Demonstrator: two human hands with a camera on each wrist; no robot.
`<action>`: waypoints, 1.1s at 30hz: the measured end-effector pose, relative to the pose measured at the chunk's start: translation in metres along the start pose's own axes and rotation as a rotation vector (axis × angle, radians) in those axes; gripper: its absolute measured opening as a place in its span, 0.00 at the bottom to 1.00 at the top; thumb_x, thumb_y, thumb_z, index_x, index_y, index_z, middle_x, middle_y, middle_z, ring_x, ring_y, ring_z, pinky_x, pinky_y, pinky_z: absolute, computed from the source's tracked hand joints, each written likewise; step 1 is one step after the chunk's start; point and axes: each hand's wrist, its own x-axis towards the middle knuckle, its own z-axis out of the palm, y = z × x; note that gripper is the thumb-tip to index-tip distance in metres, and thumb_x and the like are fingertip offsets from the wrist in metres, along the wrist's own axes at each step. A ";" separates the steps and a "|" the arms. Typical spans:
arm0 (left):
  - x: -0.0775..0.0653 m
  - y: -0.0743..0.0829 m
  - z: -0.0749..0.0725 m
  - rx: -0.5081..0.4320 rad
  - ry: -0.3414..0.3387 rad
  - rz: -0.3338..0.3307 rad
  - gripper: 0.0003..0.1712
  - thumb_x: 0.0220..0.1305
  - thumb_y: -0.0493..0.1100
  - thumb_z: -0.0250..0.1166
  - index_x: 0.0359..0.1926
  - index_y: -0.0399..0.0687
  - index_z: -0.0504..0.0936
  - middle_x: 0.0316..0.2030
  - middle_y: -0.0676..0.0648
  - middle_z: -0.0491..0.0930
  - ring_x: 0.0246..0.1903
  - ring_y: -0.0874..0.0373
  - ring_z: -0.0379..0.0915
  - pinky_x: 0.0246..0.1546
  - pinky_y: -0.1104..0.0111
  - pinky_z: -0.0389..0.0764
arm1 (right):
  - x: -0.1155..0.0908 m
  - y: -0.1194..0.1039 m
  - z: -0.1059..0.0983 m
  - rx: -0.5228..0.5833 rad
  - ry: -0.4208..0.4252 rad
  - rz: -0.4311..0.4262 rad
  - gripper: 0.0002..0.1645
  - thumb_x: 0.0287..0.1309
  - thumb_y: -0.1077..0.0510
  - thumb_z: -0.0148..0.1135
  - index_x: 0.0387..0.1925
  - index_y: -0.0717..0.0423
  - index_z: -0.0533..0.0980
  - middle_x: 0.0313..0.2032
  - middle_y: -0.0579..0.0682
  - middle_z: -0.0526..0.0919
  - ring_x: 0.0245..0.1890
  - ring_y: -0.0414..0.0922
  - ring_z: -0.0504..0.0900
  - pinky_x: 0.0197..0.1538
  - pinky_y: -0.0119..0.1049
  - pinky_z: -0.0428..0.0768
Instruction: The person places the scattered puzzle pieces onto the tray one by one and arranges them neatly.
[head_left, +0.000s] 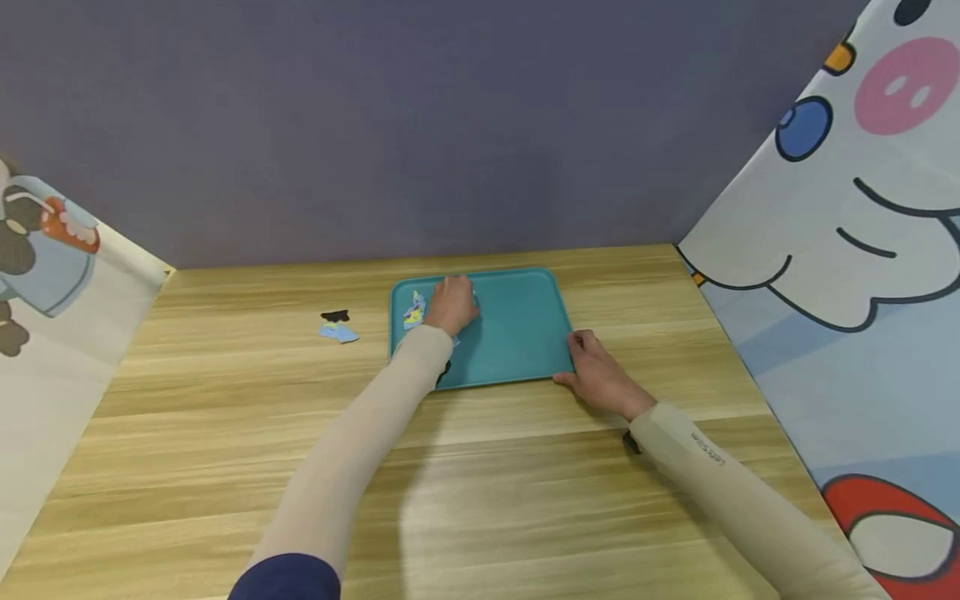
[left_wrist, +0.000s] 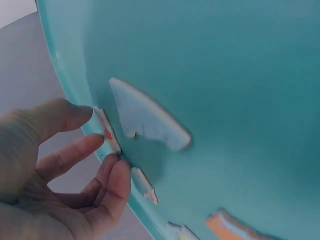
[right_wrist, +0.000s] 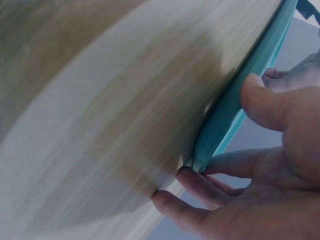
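Note:
A teal tray [head_left: 517,329] lies on the wooden table. Over its left half, my left hand [head_left: 452,307] has thumb and fingertips about a small flat puzzle piece [left_wrist: 108,131] with a red mark, close to the rim in the left wrist view. Beside it lie a larger pale grey-blue piece [left_wrist: 150,117], a small narrow piece [left_wrist: 144,185] and an orange-edged piece [left_wrist: 230,227]. Yellow-and-blue pieces [head_left: 415,312] sit left of that hand. At the tray's near right corner, my right hand [head_left: 603,377] grips the edge, thumb on the near side, fingers along the right side.
Left of the tray, a black piece [head_left: 335,316] and a light-blue piece [head_left: 338,332] lie on the wooden table [head_left: 225,400]. A grey-purple wall [head_left: 420,133] rises behind. Cartoon-printed panels [head_left: 885,250] flank both sides.

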 end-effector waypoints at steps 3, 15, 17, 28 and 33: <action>-0.001 -0.001 -0.002 -0.001 -0.024 0.000 0.12 0.56 0.38 0.66 0.21 0.42 0.73 0.23 0.44 0.75 0.29 0.48 0.74 0.29 0.58 0.75 | 0.000 -0.001 0.000 -0.004 -0.002 -0.003 0.44 0.63 0.54 0.59 0.64 0.81 0.50 0.60 0.72 0.54 0.62 0.62 0.59 0.61 0.52 0.64; -0.017 -0.020 -0.042 -0.094 0.018 0.004 0.16 0.62 0.39 0.62 0.50 0.37 0.80 0.48 0.40 0.79 0.43 0.47 0.75 0.42 0.59 0.77 | 0.002 -0.001 0.001 0.015 -0.012 0.009 0.45 0.64 0.54 0.58 0.65 0.80 0.48 0.62 0.72 0.53 0.62 0.64 0.59 0.60 0.54 0.63; -0.021 -0.024 -0.048 -0.099 0.017 -0.012 0.17 0.63 0.39 0.59 0.52 0.38 0.79 0.50 0.40 0.78 0.41 0.48 0.75 0.41 0.60 0.77 | 0.002 0.000 0.002 0.019 -0.003 0.001 0.44 0.63 0.54 0.59 0.65 0.81 0.49 0.61 0.73 0.53 0.62 0.64 0.59 0.60 0.54 0.64; -0.043 -0.054 -0.066 -0.140 0.051 -0.076 0.18 0.62 0.38 0.58 0.53 0.37 0.78 0.52 0.38 0.76 0.26 0.54 0.69 0.29 0.64 0.74 | -0.001 0.001 0.004 0.024 0.010 -0.020 0.43 0.63 0.55 0.59 0.64 0.82 0.50 0.60 0.75 0.53 0.62 0.66 0.58 0.60 0.55 0.63; -0.053 -0.069 -0.074 -0.111 0.081 -0.115 0.19 0.63 0.40 0.56 0.53 0.37 0.77 0.51 0.38 0.76 0.25 0.54 0.70 0.29 0.64 0.74 | 0.000 -0.001 0.001 0.034 -0.012 -0.004 0.44 0.64 0.54 0.58 0.65 0.81 0.49 0.62 0.74 0.52 0.63 0.65 0.57 0.61 0.55 0.62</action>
